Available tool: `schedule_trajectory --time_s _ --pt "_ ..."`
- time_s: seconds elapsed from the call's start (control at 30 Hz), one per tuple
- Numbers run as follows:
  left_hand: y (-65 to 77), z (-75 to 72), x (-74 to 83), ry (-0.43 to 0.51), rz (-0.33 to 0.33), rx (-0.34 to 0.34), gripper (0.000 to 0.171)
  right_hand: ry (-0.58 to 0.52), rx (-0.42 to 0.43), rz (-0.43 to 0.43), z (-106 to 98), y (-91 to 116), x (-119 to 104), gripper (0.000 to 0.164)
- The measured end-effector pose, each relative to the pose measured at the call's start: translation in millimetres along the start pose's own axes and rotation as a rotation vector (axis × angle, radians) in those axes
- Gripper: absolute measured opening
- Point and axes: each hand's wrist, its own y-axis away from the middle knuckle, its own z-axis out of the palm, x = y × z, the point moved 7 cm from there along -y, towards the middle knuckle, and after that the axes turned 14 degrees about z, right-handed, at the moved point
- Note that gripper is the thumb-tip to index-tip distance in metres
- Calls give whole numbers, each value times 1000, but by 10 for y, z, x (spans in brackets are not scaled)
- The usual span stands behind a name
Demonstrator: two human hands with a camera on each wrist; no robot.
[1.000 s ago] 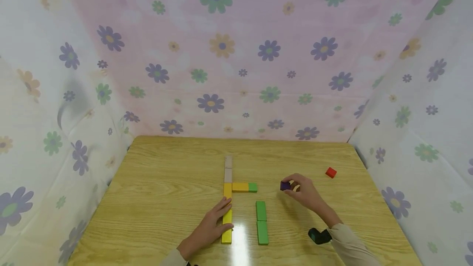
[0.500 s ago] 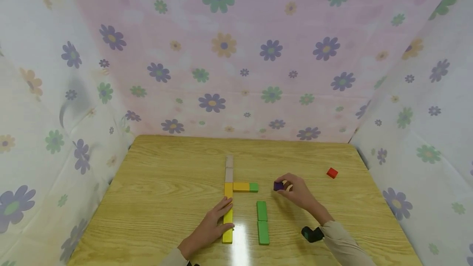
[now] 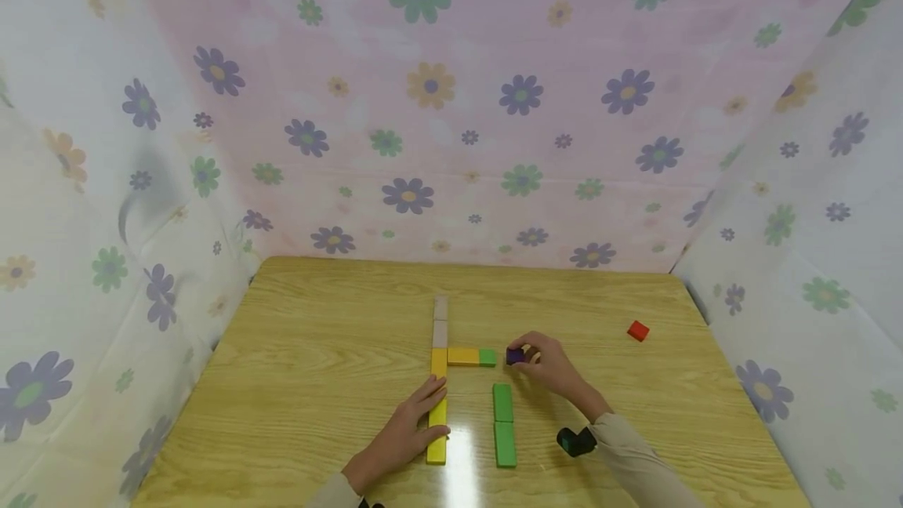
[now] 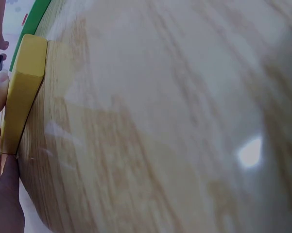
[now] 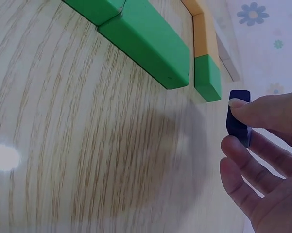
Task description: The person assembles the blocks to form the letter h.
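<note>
Between thumb and fingertips, my right hand pinches a small dark purple block. That block is just right of a small green block, with a narrow gap between them. The green one ends a short row with an orange block. My left hand rests along a line of yellow blocks, its fingers fairly straight and partly covering them. Farther up, the line continues with another orange block and pale beige blocks. In the right wrist view, the purple block appears off the table.
Two long green blocks lie end to end, parallel to the yellow line, below the purple block. A red block lies alone at the back right. Flowered cloth surrounds the back and sides of the wooden table.
My right hand has carried the purple block leftward, closer to the small green block. The left hand stays on the yellow blocks.
</note>
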Motion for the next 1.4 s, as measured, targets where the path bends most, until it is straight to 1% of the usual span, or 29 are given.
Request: schedule_trajectory --time_s 0.17,0.3,0.57,0.7,0.87,1.1,1.4 --pt "-6 6 -14 3 -6 -5 63 -30 -14 8 49 -37 12 23" --pt "-2 15 -30 0 -5 -7 63 -32 -20 5 89 -59 16 23" --pt "8 10 -41 -6 0 -3 64 -40 -16 35 192 -121 73 24" --pt "12 0 -36 -17 -10 -4 64 -12 -5 29 231 -160 78 25" --pt "-5 -10 -21 -5 -19 -2 64 8 19 57 256 -195 90 25" --pt "-3 15 -14 -19 -12 -6 64 3 -16 79 292 -177 137 26" --pt "-10 13 -6 -8 -11 -3 64 28 14 52 269 -168 65 27"
